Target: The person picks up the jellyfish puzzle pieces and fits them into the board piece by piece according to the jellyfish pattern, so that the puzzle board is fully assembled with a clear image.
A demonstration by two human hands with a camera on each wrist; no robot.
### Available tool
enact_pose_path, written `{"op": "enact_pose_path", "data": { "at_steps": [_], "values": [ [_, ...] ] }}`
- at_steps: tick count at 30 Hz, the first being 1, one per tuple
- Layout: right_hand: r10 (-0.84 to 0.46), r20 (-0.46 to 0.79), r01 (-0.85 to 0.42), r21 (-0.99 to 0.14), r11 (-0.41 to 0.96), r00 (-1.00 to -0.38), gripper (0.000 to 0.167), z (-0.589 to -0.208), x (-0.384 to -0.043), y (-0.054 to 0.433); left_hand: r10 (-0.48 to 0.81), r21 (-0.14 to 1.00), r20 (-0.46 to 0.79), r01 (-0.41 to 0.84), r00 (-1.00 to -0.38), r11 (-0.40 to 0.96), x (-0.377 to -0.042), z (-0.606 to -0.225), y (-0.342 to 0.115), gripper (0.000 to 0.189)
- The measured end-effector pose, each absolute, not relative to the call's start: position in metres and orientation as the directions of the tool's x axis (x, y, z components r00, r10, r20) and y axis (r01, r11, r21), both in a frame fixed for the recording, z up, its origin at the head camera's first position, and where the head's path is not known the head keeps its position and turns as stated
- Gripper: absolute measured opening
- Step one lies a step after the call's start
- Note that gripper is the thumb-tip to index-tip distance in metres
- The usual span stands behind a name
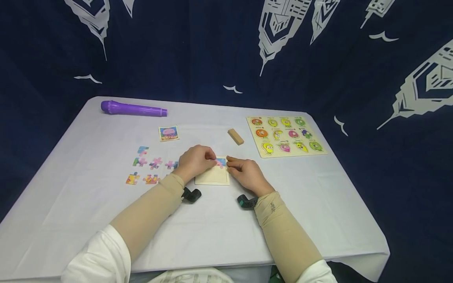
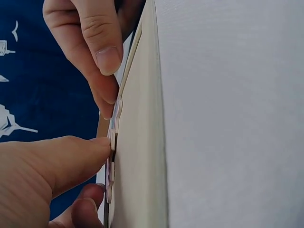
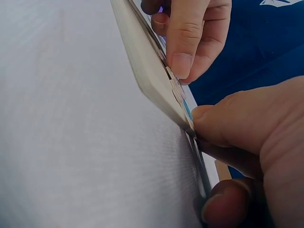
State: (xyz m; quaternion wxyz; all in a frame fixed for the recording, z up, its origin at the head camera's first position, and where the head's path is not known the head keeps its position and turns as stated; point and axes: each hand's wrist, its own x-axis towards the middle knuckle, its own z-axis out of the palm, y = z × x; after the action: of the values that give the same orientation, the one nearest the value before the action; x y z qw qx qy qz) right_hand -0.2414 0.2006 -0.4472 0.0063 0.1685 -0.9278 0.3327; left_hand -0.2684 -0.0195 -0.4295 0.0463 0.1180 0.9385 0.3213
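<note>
A small pale wooden puzzle tray lies on the table between both hands, with joined jigsaw pieces in blue and pink along its far right part. My left hand reaches over the tray's far left part, its thumb and forefinger pinching at a jigsaw piece there. At the far right corner, my right hand grips the tray edge between thumb and forefinger. The right thumb lies right beside the blue piece. Several loose jigsaw pieces lie left of the tray, some partly hidden by the left arm.
A small picture card lies behind the loose pieces, and a purple toy microphone at the far left. A wooden block sits behind the tray. To the right is a fruit puzzle board. The white-covered table meets a dark blue curtain.
</note>
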Motion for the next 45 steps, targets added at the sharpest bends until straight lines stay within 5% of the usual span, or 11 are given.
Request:
{"op": "enact_pose_path", "data": {
  "at_steps": [32,38,45],
  "values": [
    [-0.309,0.115,-0.311,-0.623,0.718,-0.944,0.027,-0.446,-0.242,0.199,0.241,0.577,0.007,0.201,-0.971,0.792,-0.271,-0.428,-0.025,0.026],
    [-0.308,0.114,-0.31,-0.62,0.72,-0.944,0.027,-0.447,-0.243,0.196,0.21,0.581,0.059,0.205,-0.976,0.788,-0.271,-0.41,-0.066,0.034],
    [-0.29,0.094,-0.284,-0.619,0.732,-0.952,0.028,-0.447,-0.241,0.198,0.022,0.593,0.103,0.079,-0.994,0.802,-0.263,-0.397,-0.156,0.038]
  ]
}}
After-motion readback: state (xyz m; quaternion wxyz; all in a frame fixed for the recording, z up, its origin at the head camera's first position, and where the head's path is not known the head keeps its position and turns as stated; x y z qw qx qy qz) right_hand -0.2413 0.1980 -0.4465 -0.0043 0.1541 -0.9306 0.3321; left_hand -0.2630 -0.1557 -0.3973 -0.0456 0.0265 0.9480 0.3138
